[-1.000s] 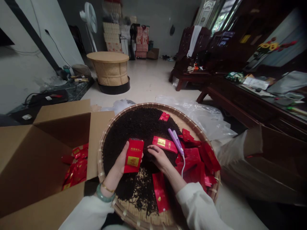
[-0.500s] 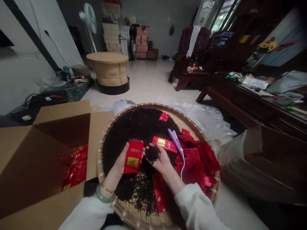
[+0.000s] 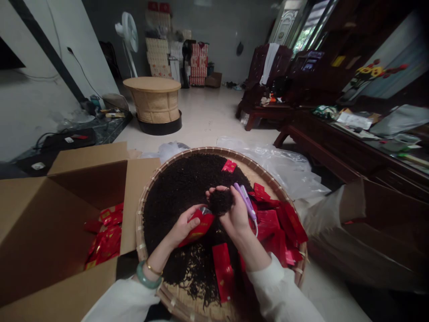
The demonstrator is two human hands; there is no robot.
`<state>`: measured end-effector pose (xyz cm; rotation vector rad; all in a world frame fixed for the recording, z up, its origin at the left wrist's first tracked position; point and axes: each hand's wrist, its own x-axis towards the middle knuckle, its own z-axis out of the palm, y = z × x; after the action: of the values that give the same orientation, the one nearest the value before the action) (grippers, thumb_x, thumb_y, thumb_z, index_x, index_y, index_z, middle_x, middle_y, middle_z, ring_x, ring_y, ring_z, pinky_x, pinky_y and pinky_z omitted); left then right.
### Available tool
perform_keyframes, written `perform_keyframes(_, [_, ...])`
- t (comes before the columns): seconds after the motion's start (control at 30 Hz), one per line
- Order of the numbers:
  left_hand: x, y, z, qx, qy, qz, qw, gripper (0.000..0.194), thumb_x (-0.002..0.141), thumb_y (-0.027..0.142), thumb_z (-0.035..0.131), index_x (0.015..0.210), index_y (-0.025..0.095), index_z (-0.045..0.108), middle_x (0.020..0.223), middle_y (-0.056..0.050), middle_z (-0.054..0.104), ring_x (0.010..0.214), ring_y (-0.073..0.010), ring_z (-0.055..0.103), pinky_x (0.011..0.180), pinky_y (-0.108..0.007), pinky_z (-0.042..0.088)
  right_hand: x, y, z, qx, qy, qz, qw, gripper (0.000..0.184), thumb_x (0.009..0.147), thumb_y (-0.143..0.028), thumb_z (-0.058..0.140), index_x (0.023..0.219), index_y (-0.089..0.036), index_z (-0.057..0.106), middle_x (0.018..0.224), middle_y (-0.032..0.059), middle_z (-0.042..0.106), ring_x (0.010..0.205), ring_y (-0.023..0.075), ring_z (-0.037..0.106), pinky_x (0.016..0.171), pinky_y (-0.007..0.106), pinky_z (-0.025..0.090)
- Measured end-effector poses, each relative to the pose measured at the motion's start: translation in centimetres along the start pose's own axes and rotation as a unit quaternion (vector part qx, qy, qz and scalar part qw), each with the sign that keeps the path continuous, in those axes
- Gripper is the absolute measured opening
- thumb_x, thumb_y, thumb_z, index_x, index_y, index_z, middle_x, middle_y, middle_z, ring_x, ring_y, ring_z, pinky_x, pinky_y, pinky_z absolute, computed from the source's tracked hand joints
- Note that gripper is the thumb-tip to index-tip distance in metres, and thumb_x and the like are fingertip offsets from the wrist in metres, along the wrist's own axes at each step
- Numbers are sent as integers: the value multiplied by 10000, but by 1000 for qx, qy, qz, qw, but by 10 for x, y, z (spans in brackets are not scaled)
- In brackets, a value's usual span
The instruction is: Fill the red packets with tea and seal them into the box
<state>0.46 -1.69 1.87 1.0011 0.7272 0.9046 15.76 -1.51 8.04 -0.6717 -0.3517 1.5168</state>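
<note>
My left hand (image 3: pixel 183 227) grips a red foil pouch (image 3: pixel 201 225), tilted with its opened mouth toward my right hand. In my cupped right hand (image 3: pixel 237 213) lies a heap of dark loose tea leaves (image 3: pixel 221 201), close beside the pouch's mouth. Both hands are above a round woven bamboo tray (image 3: pixel 142 232), where a broad layer of the same tea (image 3: pixel 174 183) is spread. A purple hair straightener (image 3: pixel 247 200) with a white cord rests just right of my right hand. Red pouches (image 3: pixel 268 223) are piled at the tray's right side, and a single one (image 3: pixel 223 273) lies near the front.
To the left stands an open cardboard box (image 3: pixel 140 197) with several red packets (image 3: pixel 109 232) inside. Clear plastic sheeting (image 3: pixel 268 161) lies on the floor behind the tray. A brown bag or carton (image 3: pixel 368 223) is on the right, near a dark wooden table (image 3: pixel 321 147).
My left hand has tipped the pouch over toward the right. My right hand has risen slightly, moved right, and now shows a larger heap of tea. The view has tilted slightly.
</note>
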Motion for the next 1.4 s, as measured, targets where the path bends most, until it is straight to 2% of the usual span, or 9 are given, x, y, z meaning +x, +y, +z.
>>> perform_keyframes(0.2, [0,-3,1,2,-5,43,999,749,598,561,766,1206,167,577,1220,-131,616,1130,-322,555,966,-382,425,-4,15,9,-147,-27,-75,986,366,819,-523,525,789,-197,689,823,29,697,830,197,631,841,352,478])
perform_keyframes(0.37, [1,-10,-3,2,6,33,999,839,586,529,790,1285,175,490,1197,-144,622,1039,-304,607,912,-389,460,-9,14,8,-332,-43,-117,935,471,866,-584,416,846,-206,697,871,33,682,873,195,598,845,335,445])
perform_keyframes(0.63, [2,-7,-2,6,52,48,997,903,563,539,798,1316,175,457,1134,-145,646,981,-291,624,859,-366,474,-13,14,-3,-450,-117,-171,869,404,929,-469,365,947,-217,680,997,51,685,982,201,601,913,355,437])
perform_keyframes(0.8, [0,-3,-1,11,58,43,997,972,588,536,786,1388,186,361,1022,-114,678,935,-264,632,847,-356,466,-16,12,-17,-555,-139,-222,790,253,886,-282,462,1014,-235,674,1028,58,666,1015,210,559,934,392,411])
perform_keyframes(0.87, [-1,-2,-1,12,51,39,998,991,589,542,783,1400,191,335,989,-100,680,914,-249,633,844,-347,460,-17,8,-20,-591,-159,-236,755,263,854,-192,471,1021,-234,670,1015,59,659,1002,209,552,924,400,412])
perform_keyframes(0.97, [-1,-4,0,12,31,45,998,1044,560,591,773,1407,194,310,940,-79,671,851,-222,629,803,-312,452,-17,-1,-18,-623,-192,-221,725,285,838,-131,445,983,-205,679,990,80,621,956,201,564,875,384,440])
perform_keyframes(1.1, [-2,-6,2,43,13,48,998,1151,518,642,757,1432,170,239,860,-49,640,747,-181,594,714,-260,424,-14,-14,-13,-646,-217,-170,712,224,811,-136,522,946,-202,688,906,61,587,870,187,576,808,349,465])
perform_keyframes(1.23, [-3,-4,4,73,11,42,996,1201,477,614,793,1439,179,221,807,-14,610,713,-173,569,686,-251,407,-14,-17,-11,-630,-180,-203,728,306,717,-109,620,1002,-219,644,919,38,584,827,179,565,736,317,475])
perform_keyframes(1.4, [-3,-5,2,52,16,43,998,1197,506,588,798,1445,150,198,820,-33,633,779,-204,598,734,-270,424,-25,-14,-5,-636,-209,-203,715,181,860,-213,532,982,-225,666,858,46,662,802,190,596,763,351,453])
